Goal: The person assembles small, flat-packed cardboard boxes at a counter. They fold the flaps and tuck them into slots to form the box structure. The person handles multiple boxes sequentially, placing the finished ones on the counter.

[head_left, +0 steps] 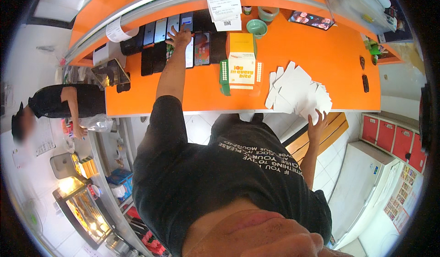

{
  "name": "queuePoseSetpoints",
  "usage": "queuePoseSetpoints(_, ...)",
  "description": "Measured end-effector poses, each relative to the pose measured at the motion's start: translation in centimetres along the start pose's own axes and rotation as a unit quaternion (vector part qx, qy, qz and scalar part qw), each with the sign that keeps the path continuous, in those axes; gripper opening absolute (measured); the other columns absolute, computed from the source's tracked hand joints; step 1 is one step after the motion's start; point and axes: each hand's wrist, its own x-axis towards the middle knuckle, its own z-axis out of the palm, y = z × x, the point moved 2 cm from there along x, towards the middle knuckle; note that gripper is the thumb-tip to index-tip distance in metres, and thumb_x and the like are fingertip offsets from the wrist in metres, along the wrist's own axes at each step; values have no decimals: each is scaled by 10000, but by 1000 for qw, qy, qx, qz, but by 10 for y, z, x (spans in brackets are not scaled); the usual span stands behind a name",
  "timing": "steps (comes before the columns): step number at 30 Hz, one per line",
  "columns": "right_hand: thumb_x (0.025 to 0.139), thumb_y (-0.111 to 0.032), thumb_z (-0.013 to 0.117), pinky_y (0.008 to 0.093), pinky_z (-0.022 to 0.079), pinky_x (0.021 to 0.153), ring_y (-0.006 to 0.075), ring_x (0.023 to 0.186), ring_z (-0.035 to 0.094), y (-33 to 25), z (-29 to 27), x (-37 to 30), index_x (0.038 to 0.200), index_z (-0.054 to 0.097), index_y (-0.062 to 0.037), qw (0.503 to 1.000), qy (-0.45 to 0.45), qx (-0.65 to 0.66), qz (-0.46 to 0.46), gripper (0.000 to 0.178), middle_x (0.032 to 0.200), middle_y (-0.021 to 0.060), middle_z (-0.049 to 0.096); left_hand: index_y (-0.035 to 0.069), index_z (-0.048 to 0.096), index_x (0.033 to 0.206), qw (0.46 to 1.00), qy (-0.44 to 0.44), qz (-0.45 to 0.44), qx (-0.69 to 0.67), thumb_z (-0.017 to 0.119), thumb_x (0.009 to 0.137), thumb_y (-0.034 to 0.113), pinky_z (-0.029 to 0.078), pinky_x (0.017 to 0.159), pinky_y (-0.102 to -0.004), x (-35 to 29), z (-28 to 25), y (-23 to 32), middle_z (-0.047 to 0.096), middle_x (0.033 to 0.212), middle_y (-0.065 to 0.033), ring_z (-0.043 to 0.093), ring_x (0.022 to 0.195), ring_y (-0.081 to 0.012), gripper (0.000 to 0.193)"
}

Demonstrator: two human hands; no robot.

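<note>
My left arm stretches to the far side of the orange counter (151, 90), where several phones (201, 48) lie side by side in two rows. My left hand (180, 36) is over them, fingers spread, with one finger reaching toward a lit phone (186, 19) in the far row. A fanned pile of flat white cartons (293, 90) lies at the right front of the counter. My right hand (317, 123) is at the pile's near edge, fingers apart; whether it presses on the cartons is unclear. Between my hands lies an unfolded yellow-and-white food box (241, 64).
Paper receipts (223, 5) hang from the shelf edge above. A green bowl (257, 28) and a propped phone playing video (311, 20) stand at the back. At left, a person (68, 100) stands beside the counter; below is a lit food warmer (87, 211). A white fridge (362, 188) stands at right.
</note>
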Motion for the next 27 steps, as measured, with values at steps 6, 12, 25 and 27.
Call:
queuePoseSetpoints(6,880,-274,749,543,322,1105,411,1375,331,2,-6,-27,1295,600,-170,999,-3,-22,35,453,1457,204,406,408,334,1516,997,-16,20,69,406,956,457,-13,1111,-743,36,23,-3,68,1656,-94,9,1504,-438,567)
queuePoseSetpoints(12,863,-259,760,528,327,1103,397,1367,343,-2,-17,-30,1282,605,-156,999,-1,-29,45,458,1423,198,433,403,319,1522,998,5,42,56,417,952,441,-5,1102,-752,36,25,-9,51,1658,-87,-9,1505,-429,580)
queuePoseSetpoints(25,680,-480,850,515,341,1121,401,1364,378,22,9,99,1377,512,-112,994,-10,-42,-100,857,1458,179,441,71,528,1317,911,281,189,-237,633,831,132,273,1097,-516,-142,19,-40,505,1331,-189,416,1291,-373,502)
queuePoseSetpoints(27,676,-541,828,548,320,1126,397,1393,353,28,20,108,1447,434,-124,989,-55,-91,-100,961,1491,161,420,40,517,1320,894,260,217,-295,606,864,113,283,1097,-488,-188,29,-45,514,1318,-190,428,1279,-360,471)
